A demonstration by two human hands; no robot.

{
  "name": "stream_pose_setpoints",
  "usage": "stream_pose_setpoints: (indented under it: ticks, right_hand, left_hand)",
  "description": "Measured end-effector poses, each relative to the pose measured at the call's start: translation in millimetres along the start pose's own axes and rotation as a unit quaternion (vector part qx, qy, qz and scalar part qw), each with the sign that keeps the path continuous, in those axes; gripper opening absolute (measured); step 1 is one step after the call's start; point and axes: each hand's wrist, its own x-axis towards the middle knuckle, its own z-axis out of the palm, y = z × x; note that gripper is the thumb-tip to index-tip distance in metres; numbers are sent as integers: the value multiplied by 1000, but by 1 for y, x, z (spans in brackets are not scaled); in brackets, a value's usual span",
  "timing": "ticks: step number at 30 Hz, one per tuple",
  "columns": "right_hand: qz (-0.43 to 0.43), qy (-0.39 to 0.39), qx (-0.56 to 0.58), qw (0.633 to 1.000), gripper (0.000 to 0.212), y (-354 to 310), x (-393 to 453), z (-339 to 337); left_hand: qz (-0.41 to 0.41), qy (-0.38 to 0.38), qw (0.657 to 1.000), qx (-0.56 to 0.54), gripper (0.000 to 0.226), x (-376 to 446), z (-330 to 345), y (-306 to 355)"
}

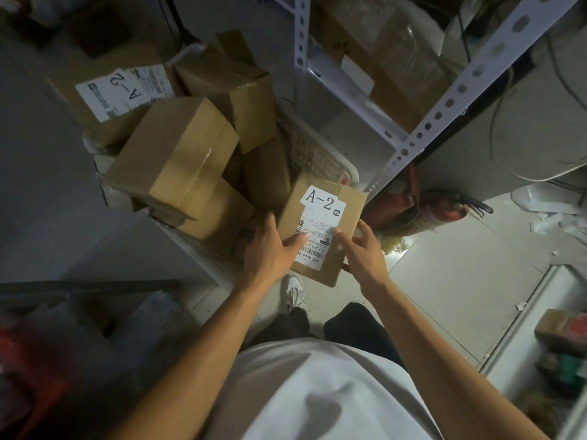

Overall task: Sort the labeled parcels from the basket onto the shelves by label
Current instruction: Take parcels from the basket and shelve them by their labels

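Parcel (320, 227) marked A-2 sits between my hands, label up so I can read where it goes. My left hand (273, 249) grips its near-left corner, thumb across the label; my right hand (362, 246) clasps the right edge. Beyond my left hand, the basket (320, 154) holds more boxes; shelves (422, 122) stand beyond my right.

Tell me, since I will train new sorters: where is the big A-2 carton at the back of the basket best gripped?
By its two long side edges, reaching down from above: the big A-2 carton lies label up, leaning on the pile, and smaller boxes crowd its near side.
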Motion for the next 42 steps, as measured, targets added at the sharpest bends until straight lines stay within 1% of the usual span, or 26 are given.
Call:
stream_pose_setpoints:
  ticks: [3, 5, 8, 10, 12, 13, 15, 17, 19, 21, 24, 27, 29, 34, 37, 42]
  right_hand:
    - [-32, -25, -33, 999, 81, 10, -3, -1]
    - [-41, -18, -42, 998, 87, 17, -6, -3]
    - [-54, -5, -53, 997, 80, 27, -11, -9]
    - [-65, -2, -49, 997, 66, 30, -17, -15]
    - [-76, 1, -30, 997, 57, 32, -25, -23]
    - [-80, 4, -18, 997, 56, 34, -30, -29]
    - [-89, 13, 6, 996, 60, 38, -40, -42]
    - [-99, 22, 38, 994, 67, 44, -52, -57]
    - [-92, 35, 78, 992, 73, 52, -64, -74]
    - [-97, 59, 103, 988, 72, 61, -79, -93]
    - [-106, 105, 112, 982, 72, 76, -104, -123]
    - [-114, 174, 109, 972, 82, 92, -133, -155]
    - [-119, 227, 95, 962, 83, 102, -152, -175]
    - [-122, 355, 104, 921, 90, 126, -196, -225]
    - [-100, 424, 118, 892, 90, 138, -223, -260]
    - [-59, 515, 165, 839, 80, 159, -255, -312]
  left_hand:
    - [5, -24, 999, -47, 94, -7, 6, 0]
    - [10, -46, 996, -76, 94, -9, 6, -2]
    - [39, -81, 990, -105, 90, -11, 3, -3]
    - [47, -103, 987, -110, 94, -13, 1, -2]
    - [55, -114, 986, -108, 98, -16, 1, 2]
    - [65, -118, 985, -105, 99, -19, 2, 6]
    - [87, -127, 983, -101, 99, -28, 6, 16]
    - [113, -133, 980, -95, 97, -40, 12, 30]
    - [134, -145, 977, -84, 95, -54, 19, 45]
    - [159, -166, 971, -71, 93, -69, 29, 61]
    - [200, -200, 958, -51, 88, -87, 47, 85]
    - [250, -245, 936, -32, 88, -105, 69, 111]
    - [286, -269, 920, -16, 88, -118, 85, 130]
    - [356, -339, 871, -1, 88, -153, 137, 185]
    - [406, -386, 828, 21, 86, -175, 175, 226]
    - [460, -474, 749, 46, 85, -215, 240, 291]
